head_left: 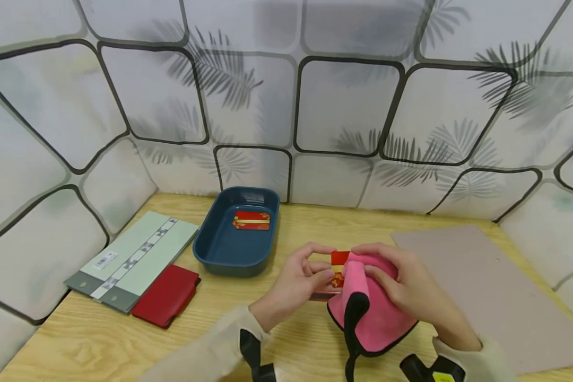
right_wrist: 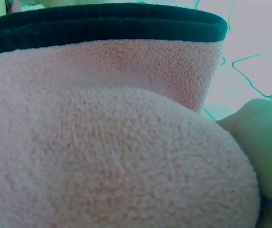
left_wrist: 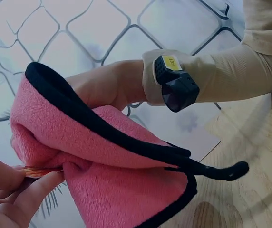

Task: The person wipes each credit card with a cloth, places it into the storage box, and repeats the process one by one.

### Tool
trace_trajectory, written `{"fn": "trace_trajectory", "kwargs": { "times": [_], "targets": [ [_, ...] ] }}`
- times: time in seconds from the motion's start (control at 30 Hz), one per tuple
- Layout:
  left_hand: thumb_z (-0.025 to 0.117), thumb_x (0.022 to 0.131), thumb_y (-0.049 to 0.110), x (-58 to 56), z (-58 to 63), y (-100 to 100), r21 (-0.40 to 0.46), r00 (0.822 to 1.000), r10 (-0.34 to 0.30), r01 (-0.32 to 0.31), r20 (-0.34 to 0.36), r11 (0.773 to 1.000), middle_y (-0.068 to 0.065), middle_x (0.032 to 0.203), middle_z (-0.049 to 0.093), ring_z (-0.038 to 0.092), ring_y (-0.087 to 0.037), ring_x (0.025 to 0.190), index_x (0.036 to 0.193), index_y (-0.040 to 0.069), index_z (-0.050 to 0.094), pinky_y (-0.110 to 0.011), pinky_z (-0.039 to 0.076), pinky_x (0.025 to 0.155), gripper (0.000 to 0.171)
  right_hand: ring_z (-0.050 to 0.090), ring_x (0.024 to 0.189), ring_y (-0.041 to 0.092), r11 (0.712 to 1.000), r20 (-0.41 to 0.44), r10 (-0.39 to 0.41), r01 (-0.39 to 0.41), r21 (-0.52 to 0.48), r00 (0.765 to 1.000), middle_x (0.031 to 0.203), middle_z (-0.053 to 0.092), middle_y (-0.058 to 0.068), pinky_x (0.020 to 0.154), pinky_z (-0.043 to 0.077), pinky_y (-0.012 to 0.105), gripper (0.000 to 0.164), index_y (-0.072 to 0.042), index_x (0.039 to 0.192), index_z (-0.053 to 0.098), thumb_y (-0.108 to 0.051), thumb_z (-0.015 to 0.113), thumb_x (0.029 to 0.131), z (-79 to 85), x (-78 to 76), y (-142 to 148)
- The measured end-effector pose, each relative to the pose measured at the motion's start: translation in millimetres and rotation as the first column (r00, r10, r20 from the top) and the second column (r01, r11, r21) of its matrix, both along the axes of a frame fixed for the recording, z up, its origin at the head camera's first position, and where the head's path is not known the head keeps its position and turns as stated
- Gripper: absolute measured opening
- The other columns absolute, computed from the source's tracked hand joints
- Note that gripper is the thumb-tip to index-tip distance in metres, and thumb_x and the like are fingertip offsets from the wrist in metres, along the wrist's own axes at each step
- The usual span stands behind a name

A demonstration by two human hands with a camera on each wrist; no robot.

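Observation:
In the head view my left hand [head_left: 293, 278] pinches a red-and-gold card [head_left: 338, 269] between thumb and fingers. A pink fleece cloth with black edging [head_left: 379, 321] is gripped by my right hand [head_left: 413, 284], bunched against the card. Its loose lower part hangs down over the table, a black strap trailing below. The left wrist view shows the card's edge [left_wrist: 41, 172] partly tucked in the cloth's folds. Pink pile fills most of the right wrist view, hiding the right fingertips. A flat dark-red object [head_left: 321, 296] peeks out behind the left hand and cloth.
A deep blue tray [head_left: 234, 270] stands at the back, with another red-and-gold card [head_left: 251, 220] inside. Left of it lie a pale green folder [head_left: 133, 257] and a red wallet [head_left: 166, 297]. A greyish-pink board [head_left: 487, 292] covers the right side. Patterned walls enclose the wooden table [head_left: 100, 342].

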State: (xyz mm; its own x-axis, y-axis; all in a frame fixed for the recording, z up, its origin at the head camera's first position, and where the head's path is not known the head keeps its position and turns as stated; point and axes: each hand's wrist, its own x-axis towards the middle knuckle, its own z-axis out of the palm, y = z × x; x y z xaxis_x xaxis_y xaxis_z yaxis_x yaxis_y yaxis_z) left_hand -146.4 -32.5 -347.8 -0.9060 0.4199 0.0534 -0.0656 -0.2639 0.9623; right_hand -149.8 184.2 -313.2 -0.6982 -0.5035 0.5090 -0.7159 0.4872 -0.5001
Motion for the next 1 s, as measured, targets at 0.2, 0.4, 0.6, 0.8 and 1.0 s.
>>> {"fn": "trace_trajectory", "kwargs": {
  "times": [0.2,0.4,0.6,0.8,1.0],
  "targets": [
    [0.050,0.096,-0.006,-0.1,-0.5,0.7,-0.029,0.999,-0.040,0.040,0.013,0.999,-0.034,0.121,0.058,0.069,-0.008,0.076,0.132,-0.002,0.044,-0.038,0.057,0.083,0.037,0.065,0.095,0.007,0.998,-0.003,0.060,-0.060,-0.024,0.998,0.105,0.071,-0.003,0.085,0.048,0.011,0.033,-0.014,0.112,0.068,0.002,0.070,0.083,-2.4,4.6,-11.9],
    [0.046,0.096,-0.008,-0.4,-2.0,0.3,-0.008,0.996,-0.080,0.080,-0.030,0.997,-0.038,0.121,0.054,0.069,-0.006,0.081,0.134,-0.005,0.043,-0.030,0.058,0.079,0.038,0.066,0.094,0.010,0.994,-0.055,0.095,-0.098,-0.047,0.994,0.102,0.071,-0.001,0.088,0.047,0.011,0.035,-0.011,0.110,0.069,0.006,0.071,0.080,0.0,8.4,-16.3],
    [0.049,0.094,-0.010,-0.1,-3.7,-1.4,-0.027,0.997,-0.073,0.072,-0.026,0.997,-0.032,0.103,0.066,0.069,-0.008,0.076,0.131,-0.007,0.045,-0.041,0.058,0.081,0.037,0.064,0.091,0.007,0.997,-0.050,0.075,-0.074,0.021,0.996,0.099,0.070,-0.007,0.084,0.050,0.014,0.039,-0.015,0.111,0.070,0.006,0.073,0.078,1.2,4.6,-5.6],
    [0.048,0.094,-0.012,-0.5,-4.3,-5.9,-0.041,0.997,-0.070,0.071,0.025,0.997,-0.024,0.100,0.069,0.068,-0.017,0.081,0.132,-0.003,0.045,-0.048,0.056,0.082,0.039,0.060,0.087,0.004,0.993,-0.066,0.058,-0.051,0.105,0.996,0.096,0.068,-0.010,0.077,0.053,0.020,0.042,-0.015,0.111,0.070,0.006,0.074,0.076,4.1,-0.6,9.6],
    [0.047,0.095,-0.011,-1.3,-3.0,-10.6,-0.054,0.999,-0.051,0.051,0.011,0.997,-0.036,0.114,0.061,0.069,-0.019,0.081,0.133,-0.003,0.045,-0.053,0.054,0.083,0.039,0.057,0.083,0.003,0.992,-0.124,0.042,-0.027,0.120,0.991,0.091,0.066,-0.012,0.086,0.043,0.011,0.045,-0.016,0.109,0.071,0.010,0.074,0.073,6.3,-3.9,16.4]
  ]
}}
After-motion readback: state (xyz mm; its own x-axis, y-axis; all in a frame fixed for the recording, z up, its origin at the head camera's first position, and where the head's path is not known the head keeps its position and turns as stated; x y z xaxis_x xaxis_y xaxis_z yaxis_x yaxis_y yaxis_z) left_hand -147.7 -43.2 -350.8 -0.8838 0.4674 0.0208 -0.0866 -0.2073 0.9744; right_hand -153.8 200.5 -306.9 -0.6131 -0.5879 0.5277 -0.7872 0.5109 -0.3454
